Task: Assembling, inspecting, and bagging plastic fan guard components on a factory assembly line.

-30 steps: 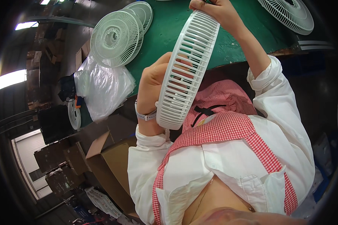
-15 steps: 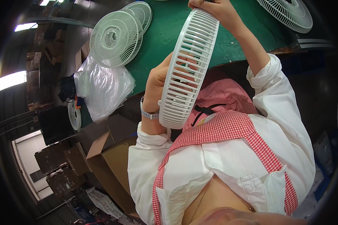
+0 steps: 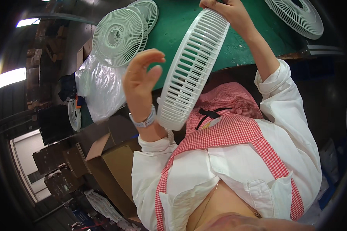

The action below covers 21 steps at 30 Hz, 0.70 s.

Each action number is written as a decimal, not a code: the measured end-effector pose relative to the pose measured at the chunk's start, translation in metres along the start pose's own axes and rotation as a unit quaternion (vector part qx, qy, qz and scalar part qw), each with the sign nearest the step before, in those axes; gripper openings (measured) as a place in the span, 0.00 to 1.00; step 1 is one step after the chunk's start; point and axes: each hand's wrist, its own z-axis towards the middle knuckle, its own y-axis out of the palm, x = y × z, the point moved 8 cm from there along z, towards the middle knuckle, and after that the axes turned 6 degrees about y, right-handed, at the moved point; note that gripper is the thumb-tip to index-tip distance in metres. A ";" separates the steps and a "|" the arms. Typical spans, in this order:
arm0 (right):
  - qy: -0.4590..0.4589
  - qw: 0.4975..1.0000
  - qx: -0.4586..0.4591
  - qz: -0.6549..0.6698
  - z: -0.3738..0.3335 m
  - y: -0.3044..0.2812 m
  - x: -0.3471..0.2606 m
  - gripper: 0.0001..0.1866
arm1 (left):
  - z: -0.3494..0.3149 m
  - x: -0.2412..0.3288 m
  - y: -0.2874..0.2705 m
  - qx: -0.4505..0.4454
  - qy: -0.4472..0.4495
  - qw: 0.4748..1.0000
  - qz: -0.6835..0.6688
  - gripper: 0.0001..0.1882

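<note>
A white plastic fan guard (image 3: 194, 65), slatted around its deep rim, is held up edge-on in front of my apron. My right hand (image 3: 229, 11) grips its upper end; the fingertips partly run out of the picture's top. My left hand (image 3: 140, 79), with a pale watch on its wrist, is off the guard, just left of it. Its thumb and bent fingers are apart, and nothing is in them. The inside of the guard is hidden from here.
Several white fan guards (image 3: 117, 40) lie overlapping at the far left of a green tabletop (image 3: 235, 52), beside clear plastic bags (image 3: 100, 90). Another guard (image 3: 298, 17) is at the far right. An open cardboard box (image 3: 121, 165) stands below the table edge on the left.
My left hand has come away from inside or behind the guard and moved left, its fingers now apart. The guard has tilted slightly, still held by my right hand.
</note>
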 end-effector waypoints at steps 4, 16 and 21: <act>0.004 0.999 0.034 -0.031 -0.005 -0.004 -0.003 0.11 | -0.006 0.026 -0.005 -0.035 -0.016 0.998 -0.056 0.30; 0.031 0.997 0.009 -0.077 -0.017 0.010 -0.049 0.13 | -0.019 0.006 0.052 -0.204 -0.266 0.909 -0.247 0.26; 0.015 0.989 -0.012 -0.148 -0.021 0.010 -0.060 0.13 | -0.017 -0.006 0.086 -0.223 -0.227 0.873 -0.370 0.18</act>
